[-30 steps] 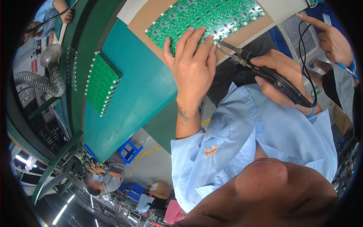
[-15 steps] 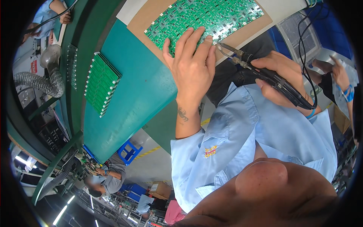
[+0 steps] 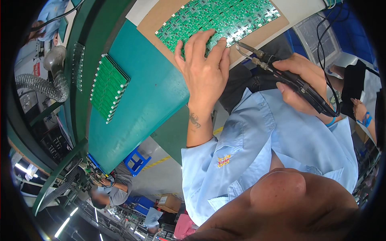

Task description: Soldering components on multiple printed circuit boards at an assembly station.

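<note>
A large green circuit board panel (image 3: 225, 20) lies on a brown board (image 3: 167, 52) at the top of the view. My left hand (image 3: 205, 66) rests on the panel's near edge, fingers bent and spread apart; what lies under the fingertips is hidden. In my right hand (image 3: 301, 80) is a black soldering iron (image 3: 291, 82), with the fingers wrapped round its handle. A thin curved metal tube runs beside its tip. The tip points at the panel's lower right edge, close to my left fingers, and appears slightly apart from it.
A stack of green circuit boards (image 3: 108, 88) sits on the teal table mat (image 3: 148, 92) at left. Beyond it stands a flexible fume duct (image 3: 58, 76). A black cable (image 3: 321, 52) hangs by my right hand. Other people work at far left, lower left and right.
The soldering iron and my right hand have drawn back slightly right, away from my left fingers. My left hand has barely moved. At right, another person's hand has moved lower.
</note>
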The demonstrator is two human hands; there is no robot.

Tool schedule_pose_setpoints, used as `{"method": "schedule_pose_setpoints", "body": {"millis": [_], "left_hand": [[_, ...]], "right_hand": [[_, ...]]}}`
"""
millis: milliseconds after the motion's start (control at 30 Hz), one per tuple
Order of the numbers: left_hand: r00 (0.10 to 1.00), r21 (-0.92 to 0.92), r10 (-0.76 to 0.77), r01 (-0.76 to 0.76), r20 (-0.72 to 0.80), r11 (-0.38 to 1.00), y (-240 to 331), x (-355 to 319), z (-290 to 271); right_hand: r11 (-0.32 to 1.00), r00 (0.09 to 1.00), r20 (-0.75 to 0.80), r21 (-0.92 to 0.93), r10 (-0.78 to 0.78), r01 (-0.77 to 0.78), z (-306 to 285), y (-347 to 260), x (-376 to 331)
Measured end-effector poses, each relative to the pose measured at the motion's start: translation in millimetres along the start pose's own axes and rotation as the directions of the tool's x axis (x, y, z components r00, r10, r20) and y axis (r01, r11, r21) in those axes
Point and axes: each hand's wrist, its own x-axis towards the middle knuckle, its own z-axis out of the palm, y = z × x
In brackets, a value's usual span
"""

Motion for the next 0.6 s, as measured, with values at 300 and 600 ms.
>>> {"method": "schedule_pose_setpoints", "body": {"millis": [300,600], "left_hand": [[0.999,-0.009,-0.005,0.005,0.034,1.000,-3,-5,-14],[1.000,-0.046,-0.004,0.004,0.004,0.999,-13,-9,-20]], "right_hand": [[1.000,0.999,0.048,-0.017,-0.005,0.006,4,-7,4],[0.999,0.998,0.051,0.027,-0.037,0.036,19,-8,5]]}}
